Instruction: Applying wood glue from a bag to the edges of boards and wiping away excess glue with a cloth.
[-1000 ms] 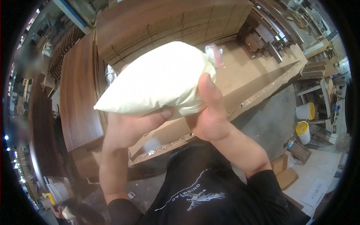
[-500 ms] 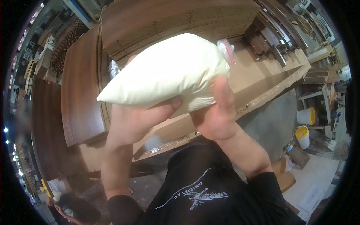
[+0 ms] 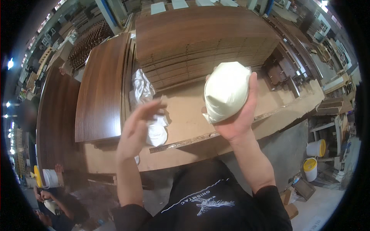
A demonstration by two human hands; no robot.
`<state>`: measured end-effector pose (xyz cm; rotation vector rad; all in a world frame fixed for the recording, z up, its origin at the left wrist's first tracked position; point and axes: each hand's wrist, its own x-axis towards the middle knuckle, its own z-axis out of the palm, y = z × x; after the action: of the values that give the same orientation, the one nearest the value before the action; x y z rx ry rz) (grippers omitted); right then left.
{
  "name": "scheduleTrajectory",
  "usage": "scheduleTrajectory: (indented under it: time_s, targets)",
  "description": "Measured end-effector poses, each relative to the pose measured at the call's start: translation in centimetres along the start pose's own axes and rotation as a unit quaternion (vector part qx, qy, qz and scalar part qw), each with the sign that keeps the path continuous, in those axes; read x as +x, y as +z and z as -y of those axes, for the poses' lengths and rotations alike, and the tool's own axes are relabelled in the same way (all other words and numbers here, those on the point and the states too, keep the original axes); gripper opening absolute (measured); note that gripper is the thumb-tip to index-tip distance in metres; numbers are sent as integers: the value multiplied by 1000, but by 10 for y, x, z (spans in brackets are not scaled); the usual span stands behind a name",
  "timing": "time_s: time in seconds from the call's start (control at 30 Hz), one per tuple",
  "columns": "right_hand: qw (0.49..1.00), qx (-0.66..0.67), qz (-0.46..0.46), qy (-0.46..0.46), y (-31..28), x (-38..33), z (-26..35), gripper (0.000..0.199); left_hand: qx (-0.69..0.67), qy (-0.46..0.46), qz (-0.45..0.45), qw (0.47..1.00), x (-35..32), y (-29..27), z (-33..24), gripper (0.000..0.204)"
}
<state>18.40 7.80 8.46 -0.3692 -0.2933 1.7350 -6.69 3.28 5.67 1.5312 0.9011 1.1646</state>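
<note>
A plump, pale cream bag [image 3: 227, 90] rests in my right hand [image 3: 241, 119]; its palm is under the bag and the fingers curl up along the right side. What fills the bag cannot be seen. My left hand [image 3: 135, 125] is off the bag, over the left part of the brown board-walled box, fingers stretched out and somewhat blurred. Beside and beneath it lie crumpled white plastic bags [image 3: 157, 133]. A silvery white one [image 3: 142, 86] leans against the dark brown panels just beyond my left hand.
A tall stack of brown wood panels [image 3: 204, 30] stands behind the box. More panels [image 3: 102, 92] lie to the left. The box's rough front edge [image 3: 185, 143] runs before me. White buckets with yellow rims [image 3: 310, 165] stand at right. Another person's hands [image 3: 46, 194] show at lower left.
My left hand has let go of the cream bag and moved left and down. The bag now sits in my right hand alone, turned more upright and further right. The view has shifted.
</note>
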Motion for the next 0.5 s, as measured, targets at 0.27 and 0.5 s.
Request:
scheduleTrajectory:
  time_s: [0.27,0.5]
  targets:
    - [989,-46,133,-37,13,-5,24,73,-80,-39,-167,982,-53,39,46,51]
    - [878,-379,75,-281,-36,-3,57,69,-98,-33,-238,966,-48,54,47,49]
